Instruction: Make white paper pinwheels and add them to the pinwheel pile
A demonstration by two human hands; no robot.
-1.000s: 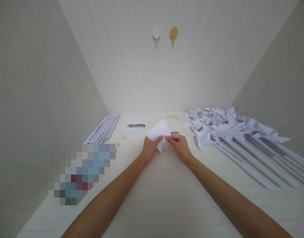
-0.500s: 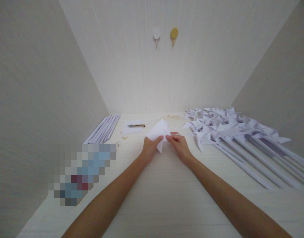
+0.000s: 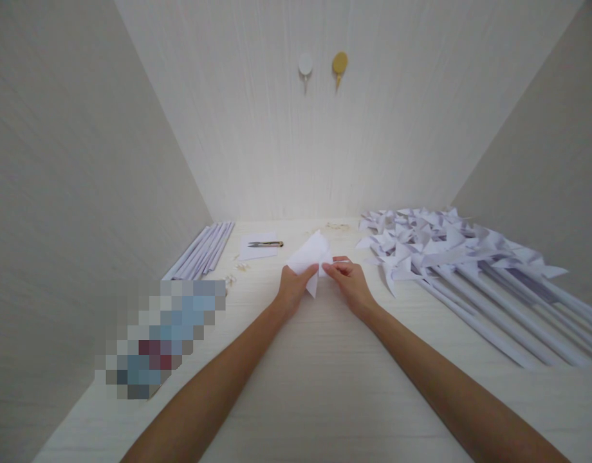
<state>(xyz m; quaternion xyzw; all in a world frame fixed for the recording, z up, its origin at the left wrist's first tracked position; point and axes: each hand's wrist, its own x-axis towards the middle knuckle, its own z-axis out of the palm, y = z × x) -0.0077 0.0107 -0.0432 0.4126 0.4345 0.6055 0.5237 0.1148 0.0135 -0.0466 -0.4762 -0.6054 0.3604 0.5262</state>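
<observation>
Between my two hands is a white paper pinwheel head (image 3: 309,251) with folded, pointed blades, held just above the table. My left hand (image 3: 292,286) is closed on its left side, thumb pressed on the paper near the centre. On the other side my right hand (image 3: 350,283) pinches the paper by the centre with thumb and forefinger. A thin pale piece, too small to name, shows beside the right fingers. The fingers behind the paper are hidden.
Finished-looking paper pinwheels (image 3: 421,241) with rolled sticks lie piled at right. Rolled paper sticks (image 3: 206,247) lie at back left. Thread snips (image 3: 266,244) rest on white paper sheets (image 3: 257,255). A blurred-out object (image 3: 175,334) is at left. Two hooks (image 3: 340,63) are on the wall.
Both hands keep their grip in almost the same place. The upper blades of the paper have shifted very slightly.
</observation>
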